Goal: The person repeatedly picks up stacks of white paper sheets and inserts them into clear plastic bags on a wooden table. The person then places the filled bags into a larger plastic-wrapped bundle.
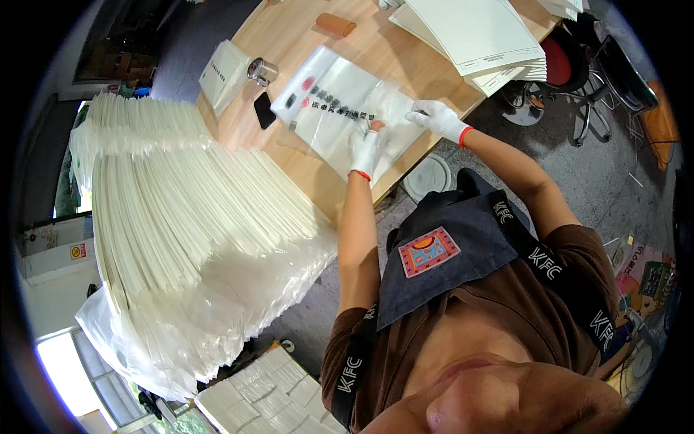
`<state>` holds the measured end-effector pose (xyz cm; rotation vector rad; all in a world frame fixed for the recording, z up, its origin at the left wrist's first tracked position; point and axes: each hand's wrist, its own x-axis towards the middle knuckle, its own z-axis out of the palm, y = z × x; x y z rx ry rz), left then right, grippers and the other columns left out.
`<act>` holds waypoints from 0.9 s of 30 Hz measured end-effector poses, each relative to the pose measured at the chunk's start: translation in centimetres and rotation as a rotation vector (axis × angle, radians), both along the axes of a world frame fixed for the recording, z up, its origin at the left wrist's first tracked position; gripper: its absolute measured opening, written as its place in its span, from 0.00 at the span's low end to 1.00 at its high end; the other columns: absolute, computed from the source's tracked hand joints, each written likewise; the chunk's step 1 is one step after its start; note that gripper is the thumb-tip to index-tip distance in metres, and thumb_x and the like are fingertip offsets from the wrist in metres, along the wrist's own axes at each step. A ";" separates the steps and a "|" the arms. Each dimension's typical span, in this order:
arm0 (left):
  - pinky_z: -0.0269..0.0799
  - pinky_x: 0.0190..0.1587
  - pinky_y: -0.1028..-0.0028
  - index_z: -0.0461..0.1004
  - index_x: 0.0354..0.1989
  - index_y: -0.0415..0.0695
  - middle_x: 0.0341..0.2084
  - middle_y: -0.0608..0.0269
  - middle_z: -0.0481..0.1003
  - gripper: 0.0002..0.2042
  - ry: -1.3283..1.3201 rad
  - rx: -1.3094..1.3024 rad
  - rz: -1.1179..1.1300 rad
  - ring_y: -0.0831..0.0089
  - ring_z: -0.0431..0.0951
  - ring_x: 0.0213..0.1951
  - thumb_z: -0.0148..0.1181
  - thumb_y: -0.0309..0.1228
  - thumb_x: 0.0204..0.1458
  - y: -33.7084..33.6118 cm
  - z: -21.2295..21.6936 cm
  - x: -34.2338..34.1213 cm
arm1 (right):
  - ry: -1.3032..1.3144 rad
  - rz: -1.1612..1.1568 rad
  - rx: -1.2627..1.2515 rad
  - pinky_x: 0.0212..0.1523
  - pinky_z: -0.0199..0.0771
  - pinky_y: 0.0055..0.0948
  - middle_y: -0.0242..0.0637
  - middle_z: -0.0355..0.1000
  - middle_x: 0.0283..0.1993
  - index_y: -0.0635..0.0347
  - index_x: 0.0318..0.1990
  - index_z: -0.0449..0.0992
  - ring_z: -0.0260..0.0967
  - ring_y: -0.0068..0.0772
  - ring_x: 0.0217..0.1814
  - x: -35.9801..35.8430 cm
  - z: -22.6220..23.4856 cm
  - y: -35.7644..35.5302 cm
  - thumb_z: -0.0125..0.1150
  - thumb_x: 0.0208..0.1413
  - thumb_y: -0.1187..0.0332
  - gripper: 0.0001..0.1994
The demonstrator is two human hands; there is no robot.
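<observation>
At twelve o'clock in view, flat translucent whitish plastic bags carry black characters and pinkish-red oval marks; the knitted cloth gloves are white (red at the cuffs), the wood-grained desk pale brown.

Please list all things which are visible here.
Table: one, beige, top centre
Plastic bags: count unclear, clear, on table
Phone: one, black, beside bags
Cup: one, silver, beyond phone
Oblong thing: one, orange, far table
Large sheet stack: one, white, table's right
Small stack: one, white, table's left
Wrapped sheets: many, white, left of table
Bundles: many, white, bottom
Chair: at least one, red seat, right
Round container: one, white, floor
Left hand: one, white glove, on bags
Right hand: one, white glove, bags' right edge
</observation>
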<state>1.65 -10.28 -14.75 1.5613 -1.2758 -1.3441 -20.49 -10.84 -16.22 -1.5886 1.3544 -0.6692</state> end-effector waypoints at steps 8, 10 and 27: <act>0.63 0.34 0.79 0.75 0.29 0.43 0.24 0.71 0.73 0.11 0.114 -0.137 -0.041 0.81 0.69 0.27 0.54 0.38 0.55 0.4 0.1 -1.2 | -0.267 -0.010 -0.006 0.34 0.69 0.30 0.36 0.74 0.32 0.58 0.41 0.74 0.71 0.31 0.34 3.2 3.2 0.8 0.55 0.53 0.47 0.22; 0.63 0.35 0.78 0.75 0.29 0.44 0.25 0.70 0.73 0.12 0.031 -0.223 -0.042 0.81 0.69 0.28 0.54 0.39 0.55 0.4 -0.5 -1.0 | -0.021 0.008 -0.169 0.36 0.70 0.34 0.42 0.74 0.34 0.59 0.42 0.73 0.72 0.40 0.36 3.2 2.2 0.1 0.54 0.53 0.49 0.22; 0.72 0.33 0.75 0.73 0.39 0.43 0.31 0.62 0.77 0.09 -0.356 -0.789 -0.394 0.69 0.76 0.28 0.52 0.20 0.50 8.2 12.2 -8.9 | -0.034 0.224 -0.489 0.38 0.72 0.39 0.47 0.73 0.33 0.62 0.39 0.71 0.73 0.46 0.38 3.7 5.5 2.4 0.54 0.52 0.56 0.16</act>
